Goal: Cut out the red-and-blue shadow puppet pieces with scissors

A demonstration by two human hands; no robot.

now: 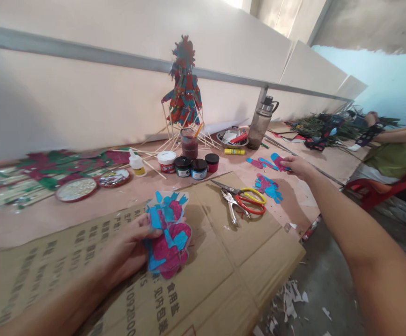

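Note:
My left hand (136,242) grips a painted paper cutout (171,233), blue and magenta with rounded lobes and a jagged top, above the cardboard sheet (223,280). Out to the right, my right hand (299,168) pinches a smaller blue and magenta cutout piece (277,161) over the pink table surface. Beside that hand lie narrow cutout strips (258,162) and a larger fringed cutout (269,186) in the same colours. On the cardboard, scissors (248,198) with yellow and red handles lie against a silver hand punch or pliers (231,207).
Behind stand paint jars (199,168), a glue bottle (137,163), a cup of dark liquid (189,144), a water bottle (260,123) and a tall decorated figure (185,84) on sticks. Bead dishes (77,190) are at left. A person (391,144) sits at far right; paper scraps (293,294) litter the floor.

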